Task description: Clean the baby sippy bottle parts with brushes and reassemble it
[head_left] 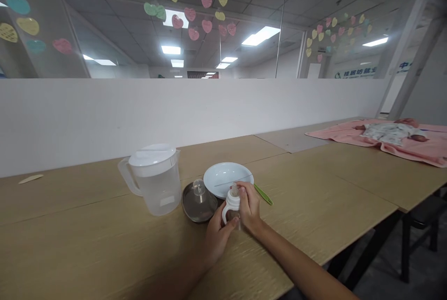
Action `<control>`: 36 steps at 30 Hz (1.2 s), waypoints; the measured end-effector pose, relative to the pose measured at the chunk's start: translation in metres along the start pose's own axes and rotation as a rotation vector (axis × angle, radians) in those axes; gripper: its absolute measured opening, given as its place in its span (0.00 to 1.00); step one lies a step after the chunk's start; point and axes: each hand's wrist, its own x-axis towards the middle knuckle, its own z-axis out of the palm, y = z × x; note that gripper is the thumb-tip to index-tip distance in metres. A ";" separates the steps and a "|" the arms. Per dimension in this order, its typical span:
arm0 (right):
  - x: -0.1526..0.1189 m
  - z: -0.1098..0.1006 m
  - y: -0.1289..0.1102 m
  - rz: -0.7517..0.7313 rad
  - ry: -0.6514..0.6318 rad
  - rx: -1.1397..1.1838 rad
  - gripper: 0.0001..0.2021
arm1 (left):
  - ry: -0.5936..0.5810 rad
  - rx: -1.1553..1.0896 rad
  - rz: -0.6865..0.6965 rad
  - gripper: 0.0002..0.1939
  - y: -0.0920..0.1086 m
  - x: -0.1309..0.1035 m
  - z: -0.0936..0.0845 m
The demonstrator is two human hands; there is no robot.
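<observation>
A small baby bottle with a white collar, a white side handle and a clear nipple stands upright between my hands, close above the table. My left hand is closed around its lower body. Up at the collar and nipple, my right hand grips the bottle from the right, its fingers partly hiding the top. Just behind is a pale blue-white bowl. A clear bottle cap sits on a dark metal tray to the left. The green handle of some tool sticks out right of the bowl.
A translucent lidded pitcher stands left of the tray. At the far right, a baby-like figure in patterned clothing lies on a pink towel. Behind the wooden table runs a white wall. A dark stool stands at right.
</observation>
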 end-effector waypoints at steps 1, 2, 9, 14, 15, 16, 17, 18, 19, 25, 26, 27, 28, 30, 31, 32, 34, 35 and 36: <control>-0.001 0.001 0.001 0.016 0.028 -0.021 0.13 | -0.001 0.005 0.001 0.28 0.001 0.000 0.000; -0.002 0.002 0.002 0.031 0.057 -0.046 0.13 | -0.002 0.010 0.002 0.27 0.001 0.000 0.000; -0.004 0.000 0.005 0.055 0.122 -0.111 0.13 | -0.016 0.013 0.007 0.28 -0.001 0.002 -0.001; -0.001 0.000 0.001 0.094 0.004 -0.026 0.17 | -0.025 0.077 0.015 0.28 0.000 0.000 -0.002; -0.001 0.000 0.001 0.107 -0.046 -0.008 0.18 | -0.020 0.096 0.014 0.28 0.001 -0.001 -0.002; -0.001 0.000 0.001 0.119 -0.092 0.005 0.20 | -0.016 0.116 0.011 0.28 0.001 -0.001 -0.002; -0.001 0.000 0.001 0.129 -0.127 0.010 0.21 | -0.012 0.135 0.009 0.28 0.002 -0.001 -0.002; -0.001 0.000 0.001 0.136 -0.144 0.004 0.22 | -0.010 0.152 0.007 0.29 0.002 -0.002 -0.002; -0.001 0.000 0.002 0.138 -0.139 -0.011 0.23 | -0.009 0.167 0.006 0.29 0.003 -0.002 -0.002; -0.001 0.003 0.004 0.142 -0.003 -0.059 0.23 | -0.018 0.205 0.016 0.31 0.007 -0.003 -0.002; -0.001 0.004 0.004 0.158 0.005 -0.048 0.23 | -0.022 0.214 0.018 0.31 0.008 -0.003 -0.002; -0.001 0.005 0.004 0.176 0.012 -0.036 0.23 | -0.027 0.226 0.018 0.31 0.009 -0.003 -0.002; -0.001 0.005 0.004 0.193 0.017 -0.026 0.23 | -0.034 0.239 0.019 0.31 0.010 -0.003 -0.002; -0.001 0.006 0.003 0.217 0.019 -0.007 0.23 | -0.044 0.268 0.024 0.31 0.012 -0.004 -0.001; -0.001 0.007 0.003 0.224 0.018 0.005 0.22 | -0.045 0.291 0.029 0.31 0.012 -0.005 0.000; -0.001 0.006 0.003 0.231 0.017 0.020 0.22 | -0.046 0.329 0.039 0.30 0.013 -0.006 -0.001; -0.001 0.006 0.004 0.253 0.019 0.056 0.22 | -0.052 0.473 0.071 0.30 0.017 -0.007 -0.005; -0.001 0.007 0.005 0.270 0.029 0.075 0.22 | -0.069 0.580 0.091 0.30 0.021 -0.007 -0.009; -0.001 0.007 0.006 0.288 0.044 0.092 0.22 | -0.092 0.701 0.113 0.30 0.026 -0.007 -0.015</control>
